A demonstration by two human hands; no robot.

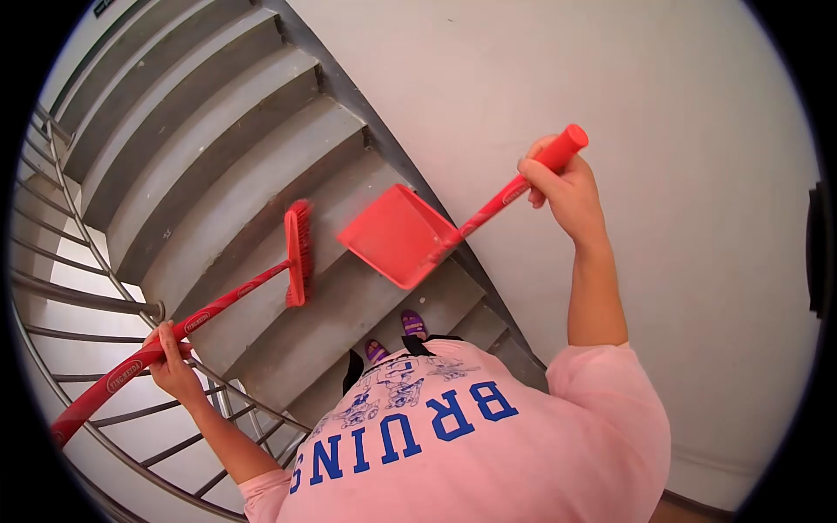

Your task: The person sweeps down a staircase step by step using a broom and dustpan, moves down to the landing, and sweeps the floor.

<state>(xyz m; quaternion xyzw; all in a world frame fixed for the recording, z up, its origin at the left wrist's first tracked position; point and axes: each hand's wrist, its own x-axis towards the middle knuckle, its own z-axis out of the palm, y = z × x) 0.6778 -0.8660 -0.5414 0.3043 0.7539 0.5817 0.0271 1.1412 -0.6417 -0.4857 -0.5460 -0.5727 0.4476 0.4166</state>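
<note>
My left hand point(173, 364) is wrapped round the red handle of a broom point(228, 303) at the lower left, beside the railing. The broom's red bristled head point(299, 253) hangs over the grey steps near the middle. On the right, my right hand point(565, 187) grips the upper part of a red handle, just below its thick end. That handle leads down to a red dustpan point(401, 235), held over the steps by the wall, its open side towards the broom head. A gap separates broom and dustpan. Whether either touches a step I cannot tell.
Grey curved stairs point(205, 170) rise to the upper left. A metal railing point(83, 228) runs along their left side, and a pale wall point(697, 218) with a dark skirting strip bounds the right. My feet in purple sandals point(414, 324) stand on a lower step.
</note>
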